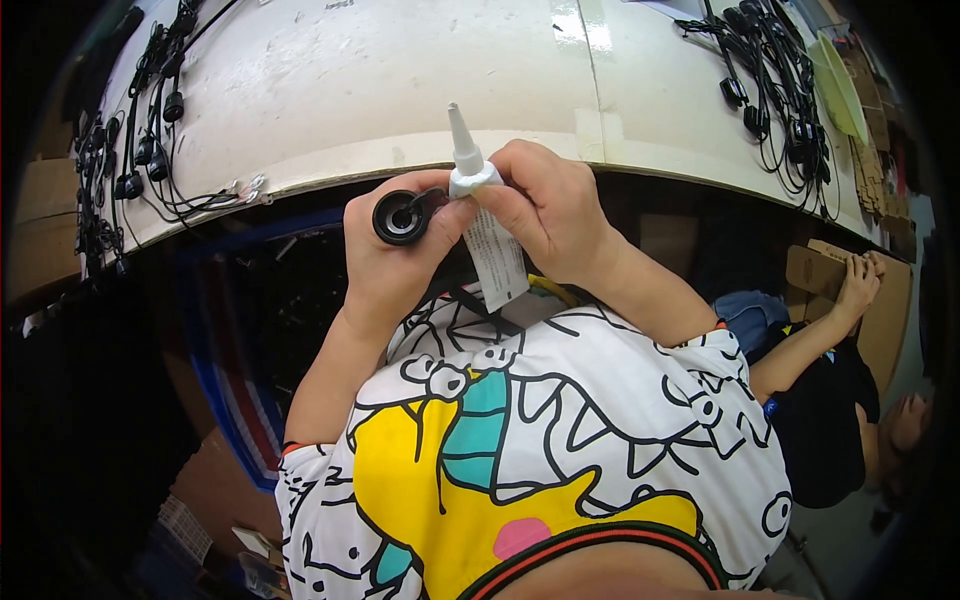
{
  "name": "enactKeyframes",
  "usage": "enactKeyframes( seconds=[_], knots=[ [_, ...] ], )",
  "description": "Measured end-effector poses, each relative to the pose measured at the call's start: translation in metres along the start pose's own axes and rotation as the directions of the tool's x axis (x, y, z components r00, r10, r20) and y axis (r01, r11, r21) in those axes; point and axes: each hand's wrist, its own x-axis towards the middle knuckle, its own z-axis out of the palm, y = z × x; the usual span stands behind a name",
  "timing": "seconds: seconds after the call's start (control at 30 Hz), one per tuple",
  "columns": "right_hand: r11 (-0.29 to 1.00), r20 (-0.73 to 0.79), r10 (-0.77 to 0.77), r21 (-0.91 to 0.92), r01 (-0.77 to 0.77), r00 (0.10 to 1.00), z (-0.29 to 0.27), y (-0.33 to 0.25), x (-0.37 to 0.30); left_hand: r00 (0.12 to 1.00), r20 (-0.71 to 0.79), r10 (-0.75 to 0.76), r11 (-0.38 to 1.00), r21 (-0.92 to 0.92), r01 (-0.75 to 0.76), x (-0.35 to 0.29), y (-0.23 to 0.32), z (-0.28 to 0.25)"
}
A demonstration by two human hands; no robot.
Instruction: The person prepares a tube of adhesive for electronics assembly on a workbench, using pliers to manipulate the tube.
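My left hand (378,275) is closed around a black round socket (402,218), whose hollow mouth faces up. Its thumb and fingertips also reach the white squeeze tube (492,250) beside it. Fingers of my right hand (562,215) pinch that tube just below its shoulder. A long tapered white nozzle (462,140) points away from me on top of the tube, over the table's near edge. The tube's flat, printed tail hangs down toward my shirt. What lies under my left fingers is hidden.
A white table (380,90) spans the far side. Black cables with sockets (150,140) lie at its left, and more black cables (770,90) at its right by a pale green basin (838,85). At right, another person's hand (858,288) touches a cardboard box (885,325).
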Motion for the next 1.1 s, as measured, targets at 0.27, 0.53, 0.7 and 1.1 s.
enactKeyframes(
  seconds=[0.27, 0.53, 0.7, 1.1],
  knots=[
    [0.992, 0.055, -0.105, -0.057, 0.109, 0.993, -0.008, 0.005, 0.0, 1.0, -0.006, -0.02, 0.999, -0.026, 0.02, 0.001, 0.006, 0.001],
    [0.991, -0.105, -0.124, -0.06, 0.118, 0.987, -0.013, 0.014, -0.017, 0.997, 0.075, 0.006, 1.0, 0.014, -0.007, 0.006, 0.008, 0.02],
    [0.991, -0.163, -0.128, 0.005, 0.131, 0.978, -0.025, 0.02, -0.023, 0.99, 0.131, -0.048, 0.999, 0.006, 0.047, 0.013, 0.011, 0.035],
    [0.985, -0.197, 0.073, 0.17, -0.04, 0.978, -0.045, 0.029, -0.036, 0.972, 0.207, -0.115, 0.993, 0.047, 0.107, 0.028, 0.011, 0.062]
  ],
)
